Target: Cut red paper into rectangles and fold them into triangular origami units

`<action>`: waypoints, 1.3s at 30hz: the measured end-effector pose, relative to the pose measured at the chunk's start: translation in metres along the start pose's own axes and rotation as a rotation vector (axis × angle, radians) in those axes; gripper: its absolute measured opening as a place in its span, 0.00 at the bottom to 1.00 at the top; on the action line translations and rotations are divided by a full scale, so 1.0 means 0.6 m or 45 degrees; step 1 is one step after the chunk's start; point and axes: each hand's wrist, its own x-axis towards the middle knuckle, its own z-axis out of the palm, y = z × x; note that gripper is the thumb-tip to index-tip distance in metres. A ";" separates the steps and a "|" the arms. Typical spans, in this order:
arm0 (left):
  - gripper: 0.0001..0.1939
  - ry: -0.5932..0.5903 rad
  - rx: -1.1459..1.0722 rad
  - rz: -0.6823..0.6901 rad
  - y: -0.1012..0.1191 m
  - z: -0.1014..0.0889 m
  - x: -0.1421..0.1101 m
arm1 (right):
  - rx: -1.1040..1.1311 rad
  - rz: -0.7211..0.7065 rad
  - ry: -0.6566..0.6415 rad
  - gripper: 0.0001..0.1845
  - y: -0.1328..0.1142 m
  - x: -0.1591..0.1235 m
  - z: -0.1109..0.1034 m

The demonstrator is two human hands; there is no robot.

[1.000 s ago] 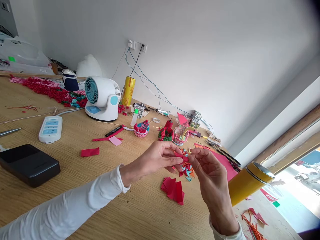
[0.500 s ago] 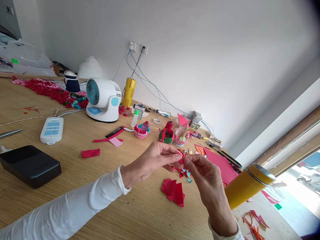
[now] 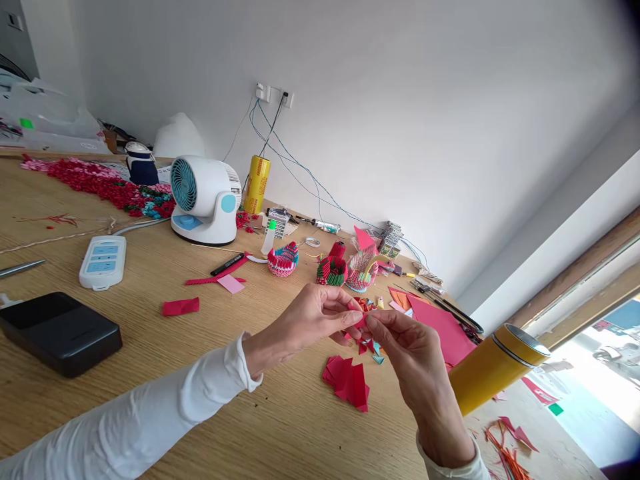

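Between the fingertips of my two hands is a small piece of red paper (image 3: 361,321), mostly covered by the fingers. My left hand (image 3: 316,312) pinches it from the left, and my right hand (image 3: 407,340) pinches its right end with thumb and forefinger. Below the hands lies a loose stack of red paper slips (image 3: 347,383) on the wooden table. Just behind the fingers is a pile of small folded paper triangles (image 3: 369,345) in red, orange and light blue, partly hidden by my hands.
Folded-paper models, a red-and-green one (image 3: 332,270) and a pink-and-blue one (image 3: 283,259), stand farther back. A yellow flask (image 3: 495,367) is right of my right hand, beside red paper sheets (image 3: 443,328). Leftward are a white fan (image 3: 205,200), a power strip (image 3: 103,263) and a black box (image 3: 60,333).
The red paper stays pinched between both hands, with only a slight shift of the fingers. The whole view has moved a little; the things on the table lie as before.
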 end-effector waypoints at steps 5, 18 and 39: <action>0.13 -0.031 0.064 0.011 0.000 -0.004 0.000 | -0.017 0.063 -0.068 0.13 -0.001 0.001 -0.007; 0.13 -0.066 0.167 -0.014 0.006 -0.001 -0.004 | -0.327 -0.026 -0.117 0.16 -0.016 -0.006 -0.010; 0.14 -0.073 -0.010 -0.067 0.009 -0.006 -0.001 | -0.143 -0.015 -0.101 0.15 -0.017 -0.002 -0.019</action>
